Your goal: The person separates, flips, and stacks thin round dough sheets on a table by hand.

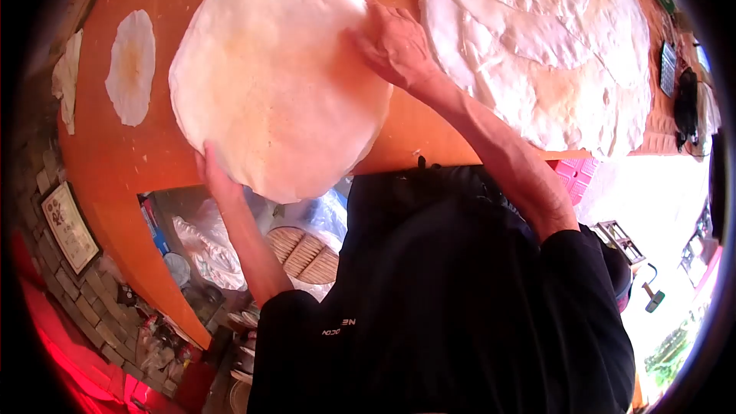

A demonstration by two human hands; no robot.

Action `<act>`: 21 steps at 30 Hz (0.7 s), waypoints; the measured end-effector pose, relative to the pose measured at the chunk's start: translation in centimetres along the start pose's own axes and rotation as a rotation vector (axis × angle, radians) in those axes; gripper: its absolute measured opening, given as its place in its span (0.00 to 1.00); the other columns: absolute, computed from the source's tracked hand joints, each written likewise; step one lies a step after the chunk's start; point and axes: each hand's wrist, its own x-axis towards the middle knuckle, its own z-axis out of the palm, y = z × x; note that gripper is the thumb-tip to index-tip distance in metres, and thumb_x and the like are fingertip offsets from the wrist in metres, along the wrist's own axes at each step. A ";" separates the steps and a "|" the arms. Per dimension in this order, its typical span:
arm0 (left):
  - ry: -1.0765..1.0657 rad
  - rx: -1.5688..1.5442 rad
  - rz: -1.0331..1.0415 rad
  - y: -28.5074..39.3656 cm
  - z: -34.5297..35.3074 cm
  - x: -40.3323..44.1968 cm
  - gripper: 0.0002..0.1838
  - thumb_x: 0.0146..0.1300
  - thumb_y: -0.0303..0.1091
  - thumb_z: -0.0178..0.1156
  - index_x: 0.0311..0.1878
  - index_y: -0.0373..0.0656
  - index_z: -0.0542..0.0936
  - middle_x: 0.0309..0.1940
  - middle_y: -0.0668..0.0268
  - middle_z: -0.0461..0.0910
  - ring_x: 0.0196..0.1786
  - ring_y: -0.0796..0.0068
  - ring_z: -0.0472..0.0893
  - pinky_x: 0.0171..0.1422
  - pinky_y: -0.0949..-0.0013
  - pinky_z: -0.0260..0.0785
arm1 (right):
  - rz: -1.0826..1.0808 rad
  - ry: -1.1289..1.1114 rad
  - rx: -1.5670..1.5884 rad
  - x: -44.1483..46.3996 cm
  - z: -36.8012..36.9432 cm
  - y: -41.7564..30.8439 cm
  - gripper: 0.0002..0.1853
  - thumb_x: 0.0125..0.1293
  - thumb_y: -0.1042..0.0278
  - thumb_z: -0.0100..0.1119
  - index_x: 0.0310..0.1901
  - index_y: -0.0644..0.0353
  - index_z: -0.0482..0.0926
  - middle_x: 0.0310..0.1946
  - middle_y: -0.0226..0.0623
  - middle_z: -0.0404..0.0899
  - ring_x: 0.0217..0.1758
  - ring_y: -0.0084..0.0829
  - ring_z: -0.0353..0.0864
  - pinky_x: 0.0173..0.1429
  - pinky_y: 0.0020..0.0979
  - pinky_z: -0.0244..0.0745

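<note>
A large, round, pale sheet of thin dough or flatbread (268,84) lies on the orange table (414,134), its lower edge reaching past the table's near edge. My left hand (218,172) is closed on the sheet's lower left rim, with some of its fingers hidden at the edge. At the upper right rim rests my right hand (392,44), its fingers apart and touching the sheet, slightly blurred. To the right of that hand lies a wide pile of overlapping pale sheets (544,54).
A small oval sheet (132,69) and a folded pale strip (69,83) lie at the table's left. Below the table's edge are plastic bags (211,249) and a round woven item (303,254). A framed paper (70,227) is at far left, a keypad-like device (668,69) at far right.
</note>
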 end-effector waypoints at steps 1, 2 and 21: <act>0.007 0.003 0.001 -0.1 -0.2 0.3 0.27 0.69 0.35 0.54 0.68 0.38 0.62 0.63 0.56 0.69 0.61 0.62 0.72 0.61 0.60 0.69 | -0.001 -0.035 0.009 0.1 0.0 0.3 0.25 0.57 0.51 0.59 0.46 0.67 0.75 0.37 0.50 0.80 0.46 0.47 0.75 0.57 0.39 0.66; 0.024 0.043 0.034 -0.4 -0.5 0.6 0.27 0.68 0.36 0.55 0.68 0.37 0.63 0.62 0.55 0.69 0.60 0.62 0.73 0.61 0.60 0.69 | 0.006 -0.070 0.016 -0.1 -0.1 0.4 0.25 0.57 0.52 0.59 0.46 0.67 0.75 0.38 0.50 0.80 0.46 0.46 0.75 0.57 0.39 0.66; 0.264 0.417 0.530 6.2 3.7 -3.1 0.23 0.64 0.33 0.61 0.58 0.28 0.70 0.50 0.53 0.77 0.53 0.65 0.76 0.59 0.66 0.68 | 0.935 0.570 1.155 0.0 -28.5 20.5 0.34 0.66 0.68 0.56 0.65 0.77 0.51 0.63 0.64 0.56 0.59 0.57 0.71 0.60 0.48 0.77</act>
